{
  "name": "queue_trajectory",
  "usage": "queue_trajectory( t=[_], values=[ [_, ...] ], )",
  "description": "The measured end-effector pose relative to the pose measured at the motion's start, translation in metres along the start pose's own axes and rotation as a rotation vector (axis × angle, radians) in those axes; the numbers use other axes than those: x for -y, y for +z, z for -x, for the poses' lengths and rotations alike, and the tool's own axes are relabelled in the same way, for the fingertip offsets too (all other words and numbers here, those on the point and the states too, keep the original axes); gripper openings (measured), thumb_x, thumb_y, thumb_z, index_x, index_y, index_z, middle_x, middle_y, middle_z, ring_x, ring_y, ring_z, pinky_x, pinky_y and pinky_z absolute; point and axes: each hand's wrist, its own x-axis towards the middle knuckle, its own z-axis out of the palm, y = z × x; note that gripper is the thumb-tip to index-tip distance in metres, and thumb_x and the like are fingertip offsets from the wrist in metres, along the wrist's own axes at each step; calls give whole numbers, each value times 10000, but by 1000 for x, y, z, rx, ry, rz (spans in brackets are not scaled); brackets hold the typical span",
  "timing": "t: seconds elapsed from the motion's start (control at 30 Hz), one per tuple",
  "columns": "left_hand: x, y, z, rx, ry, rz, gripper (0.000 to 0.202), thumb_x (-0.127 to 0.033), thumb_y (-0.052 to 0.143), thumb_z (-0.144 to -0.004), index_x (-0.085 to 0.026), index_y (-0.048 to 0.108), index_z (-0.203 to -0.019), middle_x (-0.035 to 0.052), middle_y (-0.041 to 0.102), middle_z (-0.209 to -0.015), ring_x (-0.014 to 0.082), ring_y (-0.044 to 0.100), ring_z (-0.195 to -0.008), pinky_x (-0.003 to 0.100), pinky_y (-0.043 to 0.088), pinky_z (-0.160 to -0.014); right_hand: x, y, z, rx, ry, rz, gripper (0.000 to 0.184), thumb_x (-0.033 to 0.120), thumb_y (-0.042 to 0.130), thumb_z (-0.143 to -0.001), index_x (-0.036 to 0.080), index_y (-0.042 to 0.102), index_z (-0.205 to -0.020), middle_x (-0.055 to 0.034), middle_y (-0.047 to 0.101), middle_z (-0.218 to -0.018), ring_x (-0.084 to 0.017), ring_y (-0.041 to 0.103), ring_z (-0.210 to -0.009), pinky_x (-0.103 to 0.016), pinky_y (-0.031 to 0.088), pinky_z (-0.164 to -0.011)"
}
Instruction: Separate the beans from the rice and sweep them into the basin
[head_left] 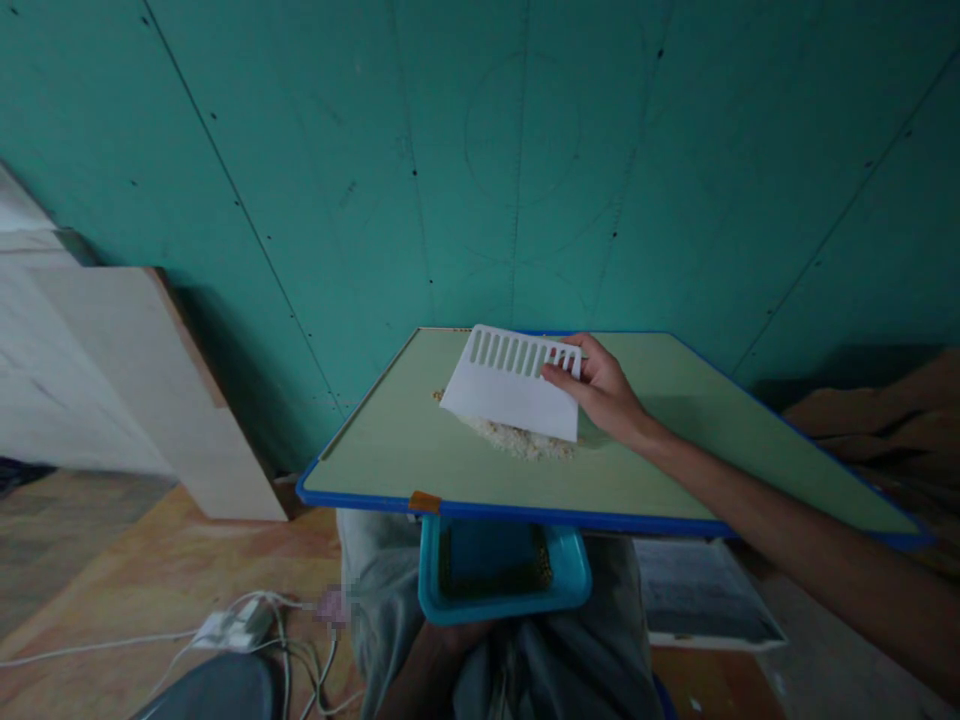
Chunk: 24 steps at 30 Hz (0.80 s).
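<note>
My right hand (604, 395) grips a white plastic scraper (512, 385) with a row of slots along its top edge. The scraper's lower edge rests against a small pile of pale grains (525, 440) on a green board with a blue rim (390, 450). Under the board's near edge sits a teal tray (577, 580) with dark contents. My left arm (427, 665) reaches up beneath the tray. Its fingers are hidden by the tray.
A teal panel wall (480, 150) stands behind the board. A pale wooden slab (150, 380) leans at the left. White cables and a power strip (232, 628) lie on the plywood floor. A flat grey sheet (697, 590) lies at the right.
</note>
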Motion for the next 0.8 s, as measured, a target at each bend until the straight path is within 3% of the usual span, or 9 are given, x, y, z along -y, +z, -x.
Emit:
queue_trajectory(
  t=[0.1, 0.2, 0.3, 0.4, 0.43, 0.63, 0.8],
  values=[
    [7, -4, 7, 11, -5, 9, 388, -443, 572, -918, -200, 633, -1214, 122, 603, -1325, 261, 560, -1227, 527, 442, -1050, -8, -10, -8, -123, -80, 95, 370, 445, 750, -775, 235, 512, -965, 18, 606, -766, -145, 555, -648, -265, 402, -533],
    [24, -2, 4, 14, -21, 11, 416, -439, 587, -909, -201, 617, -1249, 126, 574, -1370, 278, 528, -1275, 550, 415, -1077, -19, -21, -15, -159, -114, 175, 328, 435, 717, -810, 238, 533, -996, 1, 610, -794, -156, 558, -675, -278, 408, -546],
    [53, 6, -11, 32, -54, 11, 417, -418, 574, -921, -222, 601, -1288, 125, 533, -1430, 289, 478, -1336, 579, 355, -1121, -31, -30, -22, -211, -131, 242, 311, 440, 684, -833, 244, 539, -1026, -18, 627, -833, -171, 566, -711, -287, 419, -561],
    [84, 16, -32, 81, -87, 12, 489, -397, 627, -888, -199, 579, -1332, 140, 527, -1440, 321, 371, -1424, 636, 187, -1182, -39, -40, -30, -261, -137, 293, 303, 441, 664, -838, 237, 543, -1028, -22, 628, -823, -178, 562, -710, -298, 422, -575],
    [93, 19, -38, 97, -87, 27, 498, -392, 597, -908, -196, 552, -1363, 136, 502, -1469, 309, 347, -1441, 614, 169, -1198, -41, -43, -33, -277, -139, 310, 298, 436, 659, -837, 233, 548, -1025, -24, 629, -823, -181, 564, -714, -305, 427, -589],
    [120, 27, -48, 125, -125, 166, 452, -453, 486, -960, -257, 557, -1361, 112, 526, -1461, 269, 525, -1314, 566, 413, -1096, -51, -69, -48, -441, -131, 412, 265, 378, 628, -818, 213, 564, -1015, -40, 621, -836, -211, 581, -758, -347, 452, -675],
    [127, 28, -50, 152, -130, 196, 474, -497, 435, -965, -235, 598, -1324, 125, 614, -1363, 266, 545, -1299, 580, 428, -1083, -62, -90, -57, -593, -51, 507, 250, 339, 611, -811, 196, 554, -1007, -78, 651, -897, -233, 611, -818, -362, 467, -741]
  ],
)
